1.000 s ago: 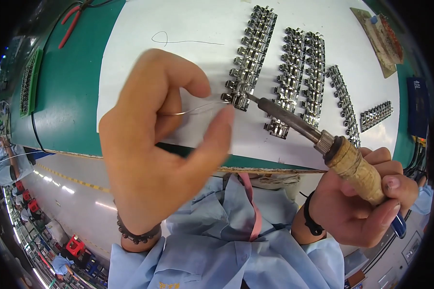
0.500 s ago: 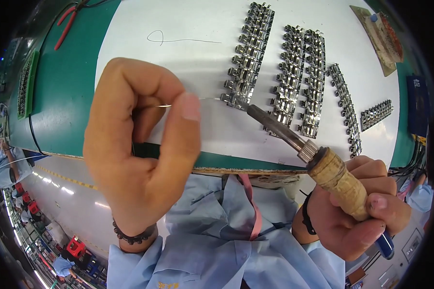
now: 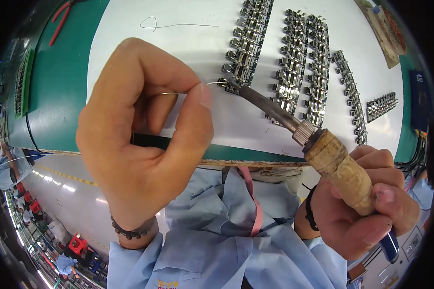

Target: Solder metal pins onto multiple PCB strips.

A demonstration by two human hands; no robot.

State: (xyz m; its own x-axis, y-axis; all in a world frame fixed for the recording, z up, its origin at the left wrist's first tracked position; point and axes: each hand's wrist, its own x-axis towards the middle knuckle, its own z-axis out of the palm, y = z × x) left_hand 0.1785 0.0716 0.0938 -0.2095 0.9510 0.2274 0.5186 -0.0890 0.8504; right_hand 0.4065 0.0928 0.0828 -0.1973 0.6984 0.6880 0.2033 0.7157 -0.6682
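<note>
Thumb and forefinger of my left hand [image 3: 149,130] pinch a thin solder wire [image 3: 215,84], whose short end reaches the nearest part of a long strip of shiny metal connectors [image 3: 248,41]. My right hand [image 3: 366,207] is wrapped round the handle of a soldering iron [image 3: 279,115]. Worn, tan wrapping covers that handle, and a blue end sticks out below my fist. The iron's tip meets the strip's near end beside the wire; whether tip and wire touch is too small to tell. More connector strips [image 3: 294,58] lie in rows to the right.
White sheet [image 3: 120,48] covers the green bench mat [image 3: 53,106]. Red-handled pliers [image 3: 59,24] lie at the far left, near a green-edged board [image 3: 22,84]. A loose wire loop [image 3: 178,25] rests on the sheet. A wooden block [image 3: 386,33] stands far right. Other people sit beyond the bench.
My left hand has moved up and right, bringing the wire to the strip's near end. The iron's tip has shifted slightly left onto that end. The whole bench sits higher in view.
</note>
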